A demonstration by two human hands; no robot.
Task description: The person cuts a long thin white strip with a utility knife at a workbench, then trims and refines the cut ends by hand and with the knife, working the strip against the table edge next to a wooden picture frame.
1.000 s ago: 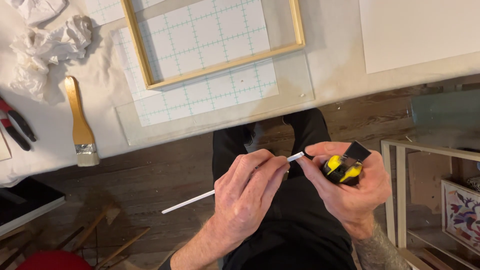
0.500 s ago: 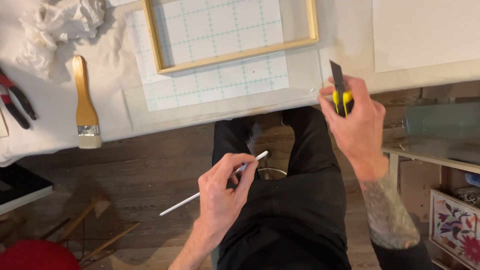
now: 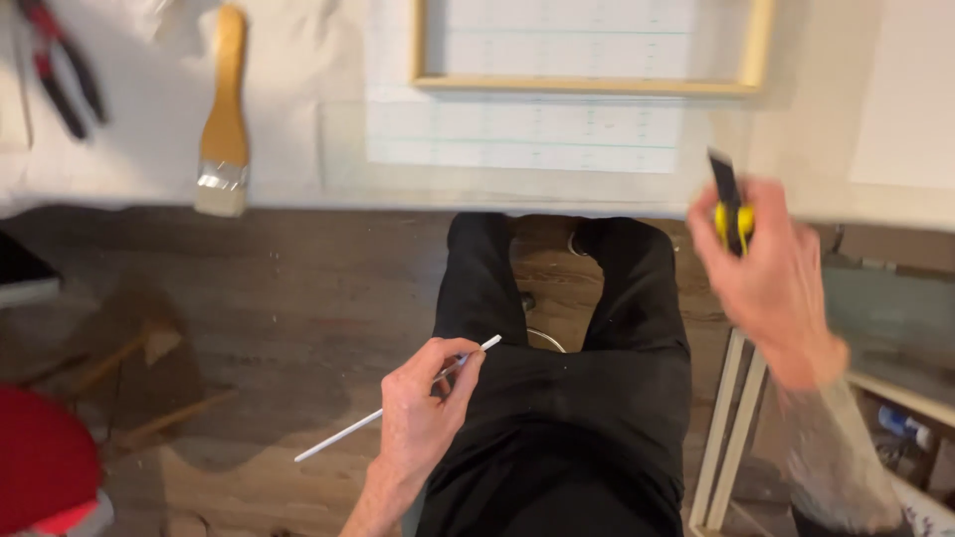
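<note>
White rod (image 3: 398, 415), thin and straight, pinched near its upper end between thumb and fingers of my left hand (image 3: 423, 413), over my black-trousered lap (image 3: 567, 398). I judge it light and fairly stiff, yet slender enough to snap if bent; the grip near one end leaves the long lower part free, pointing down-left toward the wooden floor (image 3: 259, 298). A hold nearer the middle would steady it better. My right hand (image 3: 771, 268), blurred, is raised beside the table edge, closed around a yellow-and-black utility knife (image 3: 731, 204) with its dark tip upward; I judge the knife hard and sharp, best held by the body. On the white table (image 3: 318, 119) lie a flat paintbrush (image 3: 224, 119), red-handled pliers (image 3: 62, 65), and a wooden frame (image 3: 587, 85) on a gridded mat (image 3: 527, 134).
</note>
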